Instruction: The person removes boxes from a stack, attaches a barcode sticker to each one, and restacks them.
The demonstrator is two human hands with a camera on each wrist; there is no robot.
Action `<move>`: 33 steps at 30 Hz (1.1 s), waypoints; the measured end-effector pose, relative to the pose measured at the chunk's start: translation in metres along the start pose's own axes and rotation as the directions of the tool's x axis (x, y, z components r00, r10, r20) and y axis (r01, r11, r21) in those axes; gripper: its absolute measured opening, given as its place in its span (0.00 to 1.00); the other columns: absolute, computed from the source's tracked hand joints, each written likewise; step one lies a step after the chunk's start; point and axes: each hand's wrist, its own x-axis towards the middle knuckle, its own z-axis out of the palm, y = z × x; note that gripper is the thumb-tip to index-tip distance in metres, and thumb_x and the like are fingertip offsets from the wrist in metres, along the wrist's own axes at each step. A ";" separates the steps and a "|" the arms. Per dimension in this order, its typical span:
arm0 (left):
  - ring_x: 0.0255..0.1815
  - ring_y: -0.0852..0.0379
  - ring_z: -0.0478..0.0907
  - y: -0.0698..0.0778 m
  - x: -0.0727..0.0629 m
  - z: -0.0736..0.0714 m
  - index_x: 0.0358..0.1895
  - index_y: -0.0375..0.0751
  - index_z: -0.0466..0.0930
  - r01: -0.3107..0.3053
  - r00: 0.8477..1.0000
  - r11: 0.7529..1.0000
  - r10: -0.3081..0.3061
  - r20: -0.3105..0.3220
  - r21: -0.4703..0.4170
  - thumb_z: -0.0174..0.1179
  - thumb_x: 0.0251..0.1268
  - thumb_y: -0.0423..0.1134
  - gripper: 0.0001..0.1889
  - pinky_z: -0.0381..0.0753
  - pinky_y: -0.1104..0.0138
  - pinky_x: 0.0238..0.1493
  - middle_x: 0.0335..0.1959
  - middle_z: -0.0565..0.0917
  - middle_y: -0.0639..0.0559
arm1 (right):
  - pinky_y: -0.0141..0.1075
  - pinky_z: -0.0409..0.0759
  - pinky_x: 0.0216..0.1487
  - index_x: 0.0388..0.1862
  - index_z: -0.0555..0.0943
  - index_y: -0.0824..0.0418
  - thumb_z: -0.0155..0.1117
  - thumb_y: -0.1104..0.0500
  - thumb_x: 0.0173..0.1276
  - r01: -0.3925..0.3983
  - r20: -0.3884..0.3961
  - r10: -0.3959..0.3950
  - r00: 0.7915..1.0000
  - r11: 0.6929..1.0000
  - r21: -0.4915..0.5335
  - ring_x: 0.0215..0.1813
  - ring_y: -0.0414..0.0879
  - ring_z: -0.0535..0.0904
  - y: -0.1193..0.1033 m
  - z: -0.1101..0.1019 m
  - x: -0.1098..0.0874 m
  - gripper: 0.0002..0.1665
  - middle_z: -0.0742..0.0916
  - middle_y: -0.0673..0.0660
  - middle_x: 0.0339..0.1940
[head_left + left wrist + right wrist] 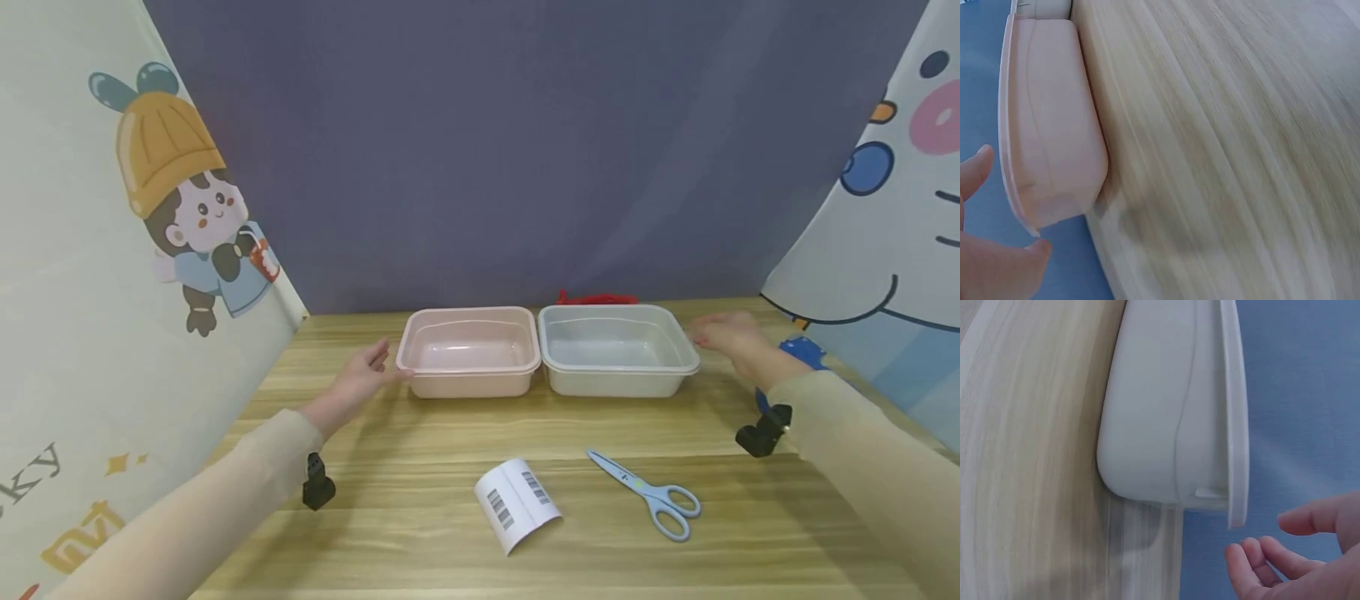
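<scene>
Two plastic tubs stand side by side toward the back of the table, a pink tub [472, 383] on the left and a white tub [618, 383] on the right. My left hand [360, 382] is at the left end of the pink tub, fingers spread; its thumb [1036, 253] lies close by the rim corner, and whether they touch I cannot tell. Beyond the right end of the white tub is my right hand [731, 337]. In the right wrist view its fingers [1241, 565] bend loosely, apart from the rim, and hold nothing.
A curled white paper with barcodes [517, 504] lies at the front middle of the table [405, 500]. Light-blue scissors [652, 496] rest to its right. Something red [600, 298] shows behind the white tub, and a blue item [804, 352] is partly hidden behind my right arm.
</scene>
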 end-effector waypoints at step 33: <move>0.65 0.41 0.73 0.020 -0.048 0.057 0.70 0.30 0.62 -0.196 0.947 0.978 0.208 0.245 -0.072 0.64 0.64 0.39 0.34 0.72 0.54 0.68 0.64 0.74 0.32 | 0.28 0.78 0.58 0.64 0.72 0.62 0.52 0.52 0.76 0.229 0.008 -0.231 0.973 0.970 0.083 0.47 0.27 0.78 -0.074 0.036 -0.055 0.24 0.84 0.52 0.55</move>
